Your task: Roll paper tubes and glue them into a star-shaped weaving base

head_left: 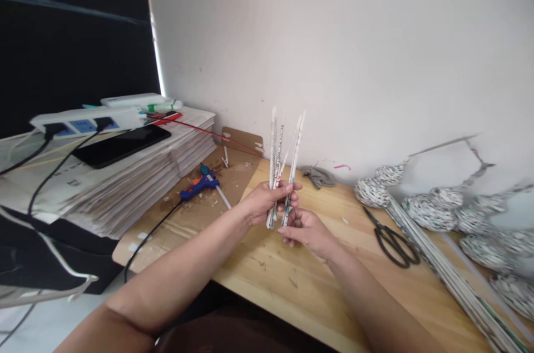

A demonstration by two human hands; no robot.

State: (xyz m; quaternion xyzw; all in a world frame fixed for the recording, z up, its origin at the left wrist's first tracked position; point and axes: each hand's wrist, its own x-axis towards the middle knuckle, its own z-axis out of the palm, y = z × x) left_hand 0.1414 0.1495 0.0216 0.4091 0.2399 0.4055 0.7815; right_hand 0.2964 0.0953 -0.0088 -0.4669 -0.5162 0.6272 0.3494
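Several thin rolled newspaper tubes (273,147) stand roughly upright above the wooden table (267,275), fanned apart at their tops. My left hand (269,200) is closed round them near their lower part, thumb across the front. Just below and to the right, my right hand (302,228) pinches the lower end of the rightmost paper tube (297,144). That tube leans a little to the right, and it also passes through the fingers of my left hand. Its exact contact with the left fingers is partly hidden.
Left of my hands, a blue glue gun (200,186) lies on cardboard. A paper stack (192,144) carries a phone (123,144) and a power strip (87,122). On the right are black scissors (392,239), long paper tubes (442,269) and woven paper shapes (434,208). A grey cloth (319,176) lies by the wall.
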